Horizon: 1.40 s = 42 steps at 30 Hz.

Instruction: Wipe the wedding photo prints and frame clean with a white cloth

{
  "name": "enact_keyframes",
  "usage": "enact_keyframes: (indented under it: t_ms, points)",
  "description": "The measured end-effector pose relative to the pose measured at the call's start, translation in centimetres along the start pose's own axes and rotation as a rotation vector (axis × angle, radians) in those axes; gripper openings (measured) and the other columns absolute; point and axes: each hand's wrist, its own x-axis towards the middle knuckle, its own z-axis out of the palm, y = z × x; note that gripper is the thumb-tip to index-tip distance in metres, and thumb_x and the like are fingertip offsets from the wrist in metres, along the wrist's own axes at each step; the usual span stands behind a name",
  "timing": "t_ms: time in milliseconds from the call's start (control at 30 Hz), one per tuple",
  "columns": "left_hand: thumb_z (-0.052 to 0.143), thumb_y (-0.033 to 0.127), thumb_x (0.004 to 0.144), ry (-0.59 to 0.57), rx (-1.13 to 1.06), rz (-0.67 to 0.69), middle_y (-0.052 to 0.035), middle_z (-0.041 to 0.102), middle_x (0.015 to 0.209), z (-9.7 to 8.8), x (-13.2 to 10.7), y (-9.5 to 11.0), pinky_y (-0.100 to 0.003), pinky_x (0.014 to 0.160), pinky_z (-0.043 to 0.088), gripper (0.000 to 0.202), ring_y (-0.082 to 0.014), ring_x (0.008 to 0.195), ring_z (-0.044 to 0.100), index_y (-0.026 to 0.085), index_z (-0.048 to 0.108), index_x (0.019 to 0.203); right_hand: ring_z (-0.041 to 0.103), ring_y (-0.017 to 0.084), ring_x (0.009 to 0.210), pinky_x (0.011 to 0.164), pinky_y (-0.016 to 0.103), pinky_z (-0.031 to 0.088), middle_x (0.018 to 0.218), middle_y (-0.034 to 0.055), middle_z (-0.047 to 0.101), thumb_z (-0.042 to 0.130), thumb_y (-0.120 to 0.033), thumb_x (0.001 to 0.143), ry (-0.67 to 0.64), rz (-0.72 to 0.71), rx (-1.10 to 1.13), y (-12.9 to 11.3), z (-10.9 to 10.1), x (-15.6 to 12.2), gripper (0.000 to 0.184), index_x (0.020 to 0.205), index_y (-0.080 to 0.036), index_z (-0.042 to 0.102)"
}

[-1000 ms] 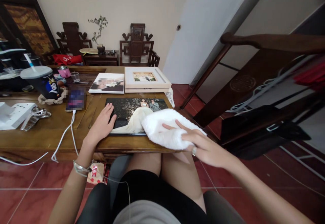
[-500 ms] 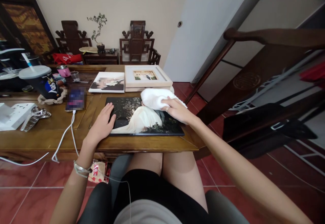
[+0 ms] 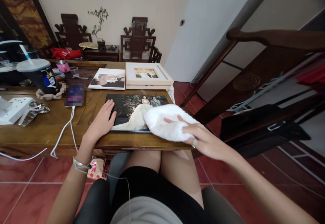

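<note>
A dark photo panel (image 3: 127, 112) lies flat near the front edge of the wooden table, showing a long pale gown and two people. My left hand (image 3: 101, 120) rests on its left edge, fingers stretched out and holding nothing. On the panel's right part sits a white fluffy cloth (image 3: 165, 122), which hides that side and reaches over the table's front edge. My right hand (image 3: 195, 134) has hold of the cloth from the right, its fingers pressed into the fabric.
Behind the panel are a white-framed picture (image 3: 149, 75) and a smaller photo panel (image 3: 108, 79). To the left stand a phone (image 3: 74, 95) on a white cable, a lidded cup (image 3: 42, 76), a pink mug (image 3: 62, 66) and a power strip (image 3: 16, 108). A wooden chair back (image 3: 254, 71) rises on the right.
My right hand has drawn the cloth from the panel's upper right toward me and to the right. Two figures at the panel's top are now uncovered. My left hand stays in place.
</note>
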Motion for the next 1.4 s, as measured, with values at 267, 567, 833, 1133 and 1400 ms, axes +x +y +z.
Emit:
enact_keyframes:
  t_ms: [267, 567, 833, 1133, 1400]
  points:
    - [0.034, 0.035, 0.095, -0.013, 0.005, 0.006, -0.0172, 0.039, 0.152, -0.2, 0.0, -0.1, -0.045, 0.119, 0.023, 0.053, -0.0236, 0.144, 0.030, 0.008, 0.046, 0.139, 0.051, 0.022, 0.074, 0.084, 0.038, 0.041, 0.063, 0.0002, 0.051, 0.044, -0.033, 0.066, 0.123, -0.021, 0.093, 2.7, -0.7, 12.5, 0.014, 0.056, -0.023, 0.039]
    - [0.034, 0.034, 0.095, -0.008, 0.004, -0.016, -0.0194, 0.038, 0.152, -0.1, 0.1, 0.0, -0.044, 0.119, 0.023, 0.054, -0.0242, 0.144, 0.030, 0.004, 0.046, 0.138, 0.060, 0.028, 0.083, 0.102, 0.049, 0.036, 0.062, 0.0001, 0.056, 0.046, -0.028, 0.073, 0.127, -0.003, 0.024, 2.0, 0.6, 9.9, 0.013, 0.061, -0.024, 0.049]
    - [0.033, 0.032, 0.095, -0.014, 0.024, -0.023, -0.0203, 0.037, 0.152, 0.1, 0.1, 0.1, -0.043, 0.120, 0.022, 0.056, -0.0238, 0.145, 0.029, 0.000, 0.044, 0.139, 0.043, 0.037, 0.135, 0.102, 0.057, 0.041, 0.135, 0.0026, 0.060, 0.046, -0.031, 0.082, 0.002, -0.043, -0.049, -2.0, 1.1, -1.6, 0.021, 0.086, -0.027, 0.066]
    - [0.032, 0.034, 0.095, -0.021, 0.026, -0.007, -0.0193, 0.037, 0.152, 0.0, 0.1, -0.1, -0.042, 0.120, 0.022, 0.056, -0.0239, 0.145, 0.029, 0.002, 0.044, 0.140, 0.057, 0.032, 0.118, 0.106, 0.053, 0.037, 0.104, 0.0054, 0.071, 0.043, -0.024, 0.082, -0.108, -0.094, -0.083, -3.7, 0.9, 5.2, 0.021, 0.086, -0.024, 0.064]
    - [0.034, 0.035, 0.095, -0.012, -0.003, 0.002, -0.0173, 0.038, 0.153, 0.0, 0.0, -0.3, -0.044, 0.120, 0.023, 0.054, -0.0241, 0.145, 0.029, 0.006, 0.045, 0.140, 0.060, 0.027, 0.089, 0.098, 0.049, 0.036, 0.085, 0.0064, 0.068, 0.039, -0.019, 0.083, 0.019, -0.155, -0.101, -1.6, 1.9, 15.9, 0.021, 0.082, -0.020, 0.060]
